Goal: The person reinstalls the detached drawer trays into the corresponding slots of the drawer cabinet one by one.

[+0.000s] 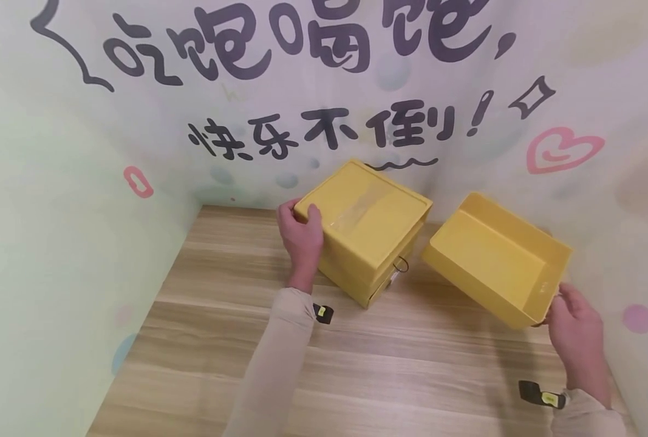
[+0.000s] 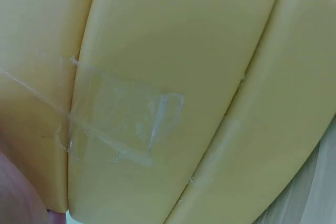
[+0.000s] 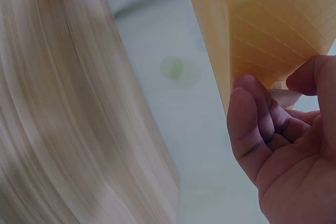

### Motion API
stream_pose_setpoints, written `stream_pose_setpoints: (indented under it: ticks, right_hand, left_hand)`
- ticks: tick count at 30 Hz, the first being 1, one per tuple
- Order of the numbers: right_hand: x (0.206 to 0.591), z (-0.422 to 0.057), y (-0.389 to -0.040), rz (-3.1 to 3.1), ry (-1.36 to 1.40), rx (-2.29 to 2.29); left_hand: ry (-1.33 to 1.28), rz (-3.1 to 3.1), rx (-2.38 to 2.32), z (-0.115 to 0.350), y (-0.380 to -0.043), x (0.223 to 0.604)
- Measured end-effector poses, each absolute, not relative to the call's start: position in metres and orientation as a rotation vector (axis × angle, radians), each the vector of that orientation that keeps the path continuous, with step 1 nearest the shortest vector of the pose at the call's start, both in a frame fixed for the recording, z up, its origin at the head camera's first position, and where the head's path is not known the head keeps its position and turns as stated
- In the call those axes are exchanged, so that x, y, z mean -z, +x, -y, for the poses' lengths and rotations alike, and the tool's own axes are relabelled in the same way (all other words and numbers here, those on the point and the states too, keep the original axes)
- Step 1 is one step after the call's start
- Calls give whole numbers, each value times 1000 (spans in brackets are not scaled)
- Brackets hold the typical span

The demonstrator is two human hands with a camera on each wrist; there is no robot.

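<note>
A yellow drawer cabinet (image 1: 364, 212) stands on the wooden table near the back wall. My left hand (image 1: 303, 237) grips its upper left edge, thumb over the top. In the left wrist view, clear tape (image 2: 123, 121) crosses a seam on the cabinet's yellow panels. To the right, my right hand (image 1: 577, 331) holds a yellow drawer (image 1: 487, 261), tilted, with its bare inside showing. The right wrist view shows the drawer's diamond-patterned front (image 3: 283, 35); my fingers and thumb pinch a small pale handle (image 3: 286, 97) there.
Behind the cabinet rises a white wall (image 1: 302, 170) with large dark lettering and printed shapes. More pale walls close in on the left and right. A thin dark loop (image 1: 402, 264) sticks out at the cabinet's front. Wood-grained tabletop (image 1: 400, 376) extends toward me.
</note>
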State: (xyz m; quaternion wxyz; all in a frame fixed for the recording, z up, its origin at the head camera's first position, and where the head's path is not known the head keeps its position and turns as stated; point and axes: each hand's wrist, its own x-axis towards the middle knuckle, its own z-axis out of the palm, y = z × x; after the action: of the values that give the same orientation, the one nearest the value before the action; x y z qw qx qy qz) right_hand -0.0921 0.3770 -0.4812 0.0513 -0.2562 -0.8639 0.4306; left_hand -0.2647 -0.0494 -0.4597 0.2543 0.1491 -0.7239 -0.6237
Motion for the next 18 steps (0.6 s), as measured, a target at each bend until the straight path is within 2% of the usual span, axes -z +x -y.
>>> stream_pose_setpoints:
  ticks: [10,18]
  right_hand:
    - [482,-368,-99,2644,-773,-1277]
    - [485,-357,-106,2611,-654,-1300]
  left_hand:
    - [493,1997,1578,47,-258,463]
    - [538,1950,1490,45,-252,464]
